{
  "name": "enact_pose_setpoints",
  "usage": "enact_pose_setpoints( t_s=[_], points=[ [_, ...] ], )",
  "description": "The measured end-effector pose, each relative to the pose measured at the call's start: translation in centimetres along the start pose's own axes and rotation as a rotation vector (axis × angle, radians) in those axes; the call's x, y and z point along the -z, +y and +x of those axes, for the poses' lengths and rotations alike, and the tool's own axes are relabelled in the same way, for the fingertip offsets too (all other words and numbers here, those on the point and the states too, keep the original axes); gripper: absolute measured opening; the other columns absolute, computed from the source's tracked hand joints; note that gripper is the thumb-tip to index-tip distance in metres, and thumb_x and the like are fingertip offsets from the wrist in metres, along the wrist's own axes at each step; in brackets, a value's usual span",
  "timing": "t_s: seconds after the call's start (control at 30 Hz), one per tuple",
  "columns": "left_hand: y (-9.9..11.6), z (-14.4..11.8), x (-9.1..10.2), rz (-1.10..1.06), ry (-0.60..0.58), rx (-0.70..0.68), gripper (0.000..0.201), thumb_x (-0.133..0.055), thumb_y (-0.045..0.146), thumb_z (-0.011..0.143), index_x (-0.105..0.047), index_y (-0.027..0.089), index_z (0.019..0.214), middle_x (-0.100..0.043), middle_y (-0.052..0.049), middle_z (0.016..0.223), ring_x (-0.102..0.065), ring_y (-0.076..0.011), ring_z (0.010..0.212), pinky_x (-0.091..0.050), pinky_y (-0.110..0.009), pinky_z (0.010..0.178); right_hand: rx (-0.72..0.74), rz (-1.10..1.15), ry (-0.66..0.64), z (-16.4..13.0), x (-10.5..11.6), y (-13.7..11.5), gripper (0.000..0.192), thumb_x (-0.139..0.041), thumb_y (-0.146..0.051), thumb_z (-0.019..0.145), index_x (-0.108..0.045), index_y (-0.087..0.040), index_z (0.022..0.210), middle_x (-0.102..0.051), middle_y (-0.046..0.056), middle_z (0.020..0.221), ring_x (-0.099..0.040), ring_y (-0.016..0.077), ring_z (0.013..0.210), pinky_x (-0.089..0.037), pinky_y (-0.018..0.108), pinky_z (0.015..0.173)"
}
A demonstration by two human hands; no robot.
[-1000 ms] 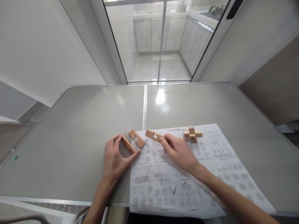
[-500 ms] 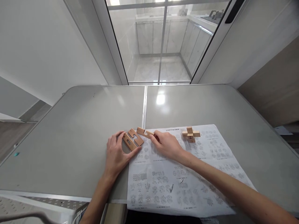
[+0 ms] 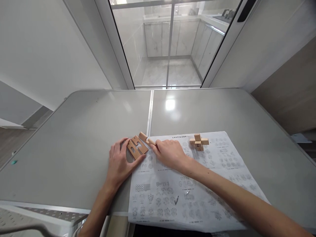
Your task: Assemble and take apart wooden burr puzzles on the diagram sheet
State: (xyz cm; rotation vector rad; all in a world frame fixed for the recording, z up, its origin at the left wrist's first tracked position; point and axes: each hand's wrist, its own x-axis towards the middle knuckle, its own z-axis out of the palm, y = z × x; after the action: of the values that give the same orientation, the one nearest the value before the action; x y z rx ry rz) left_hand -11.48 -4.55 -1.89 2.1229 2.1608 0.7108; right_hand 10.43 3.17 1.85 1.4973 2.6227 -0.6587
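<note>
Two flat, notched wooden puzzle pieces [image 3: 137,147] lie side by side at the paper's upper left edge. My left hand [image 3: 120,161] spans them, fingertips on the far side and thumb along the near edge. My right hand [image 3: 170,152] pinches the near end of a third notched wooden puzzle piece [image 3: 145,137], whose far end points up and left, close beside the flat pair. The fingers cover its near end. Right of that hand, a cross-shaped wooden block assembly [image 3: 198,142] marked "2" stands on the paper.
A printed sheet of diagrams [image 3: 165,197] covers the table's near middle, with two small metallic-looking bits [image 3: 176,199] on it. The grey table [image 3: 74,141] has a metal seam [image 3: 149,115]. A glazed door [image 3: 170,46] stands beyond; a white perforated rack [image 3: 37,220] is lower left.
The notched piece in my right hand has moved slightly left, closer to the flat pair, and turned a little. My left hand keeps its hold. The whole view has shifted slightly.
</note>
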Motion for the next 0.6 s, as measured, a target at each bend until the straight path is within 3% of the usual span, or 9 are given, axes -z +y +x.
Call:
enact_pose_setpoints(
  t_s=[0.33, 0.47, 0.6],
  points=[
    [-0.1, 0.3, 0.0, 0.015, -0.001, -0.018, 0.073, -0.071, 0.068, 0.088, -0.055, 0.022, 0.143, -0.059, -0.016, 0.145, -0.057, -0.0386, 0.130, -0.044, -0.058, 0.114, -0.012, -0.052, 0.048, 0.4, -0.4, -0.6, 0.047, -0.047, -0.050, 0.113, -0.072, -0.014, 0.098, -0.079, 0.013, 0.085, -0.078, 0.0289, 0.079, -0.044, 0.034, 0.067],
    [-0.1, 0.5, 0.1, 0.020, -0.015, -0.010, 0.075, -0.070, 0.069, 0.088, -0.055, 0.022, 0.144, -0.059, -0.016, 0.145, -0.056, -0.0393, 0.130, -0.043, -0.059, 0.114, 0.014, -0.070, 0.082, -0.2, 0.1, 0.2, 0.049, -0.047, -0.052, 0.113, -0.070, -0.015, 0.091, -0.076, 0.010, 0.075, -0.074, 0.0254, 0.068, -0.036, 0.032, 0.058],
    [0.0, 0.7, 0.3, 0.026, -0.032, -0.011, 0.076, -0.068, 0.071, 0.088, -0.055, 0.021, 0.145, -0.059, -0.017, 0.145, -0.056, -0.0404, 0.131, -0.042, -0.060, 0.116, 0.180, -0.051, 0.269, -1.4, 1.5, 2.9, 0.044, -0.047, -0.039, 0.114, -0.063, -0.018, 0.078, -0.067, 0.002, 0.062, -0.055, 0.0144, 0.049, -0.024, 0.029, 0.050]
  ],
)
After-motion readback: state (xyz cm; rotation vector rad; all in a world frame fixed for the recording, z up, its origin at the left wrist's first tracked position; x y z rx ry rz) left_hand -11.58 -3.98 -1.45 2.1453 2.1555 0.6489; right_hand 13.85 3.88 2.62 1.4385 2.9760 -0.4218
